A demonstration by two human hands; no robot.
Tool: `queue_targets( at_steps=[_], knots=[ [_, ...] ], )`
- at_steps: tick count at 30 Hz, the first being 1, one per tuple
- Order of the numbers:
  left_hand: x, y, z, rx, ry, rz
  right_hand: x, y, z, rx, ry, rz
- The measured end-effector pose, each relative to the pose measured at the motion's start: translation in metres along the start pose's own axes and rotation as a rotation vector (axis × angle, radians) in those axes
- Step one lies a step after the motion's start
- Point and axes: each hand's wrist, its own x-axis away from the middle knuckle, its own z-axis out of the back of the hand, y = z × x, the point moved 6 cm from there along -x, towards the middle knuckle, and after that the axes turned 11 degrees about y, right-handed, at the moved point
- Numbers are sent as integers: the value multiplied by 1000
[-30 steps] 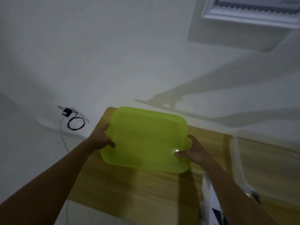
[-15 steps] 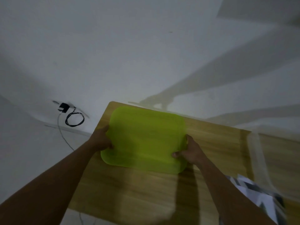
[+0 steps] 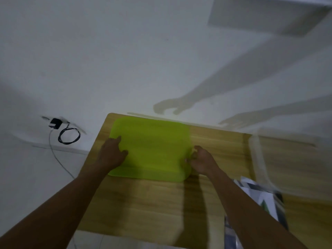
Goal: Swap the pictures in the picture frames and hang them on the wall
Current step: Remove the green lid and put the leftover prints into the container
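A lime-green plastic lid (image 3: 152,150) lies flat on the far left part of the wooden table (image 3: 152,203). My left hand (image 3: 112,153) rests on the lid's left edge, its thumb and fingers lying on top. At the lid's right edge my right hand (image 3: 201,160) has its fingers curled and pinches the rim. A sheet with a black, white and green pattern (image 3: 260,196) shows at the table's right, partly hidden behind my right forearm. No picture frame is in view.
A clear plastic container (image 3: 258,159) stands on the table to the right, blurred. A white wall rises right behind the table's far edge. A black charger (image 3: 55,123) with a looped cable (image 3: 69,136) sits low on the left.
The green lid went from being held up above the table to lying flat on it. Both hands came down with it, and my left hand's fingers now lie on top.
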Motion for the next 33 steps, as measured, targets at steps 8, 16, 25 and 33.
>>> queue_targets(
  at_steps=[8, 16, 25, 33],
  knots=[
    [90, 138, -36, 172, -29, -235, 58, 46, 83, 207, 33, 44],
    [197, 231, -137, 156, -206, -248, 116, 166, 141, 191, 104, -67],
    [275, 250, -219, 186, -175, -134, 160, 272, 133, 214, 185, -225],
    [282, 257, -231, 256, -89, -32, 161, 280, 129, 172, 274, -183]
  ],
)
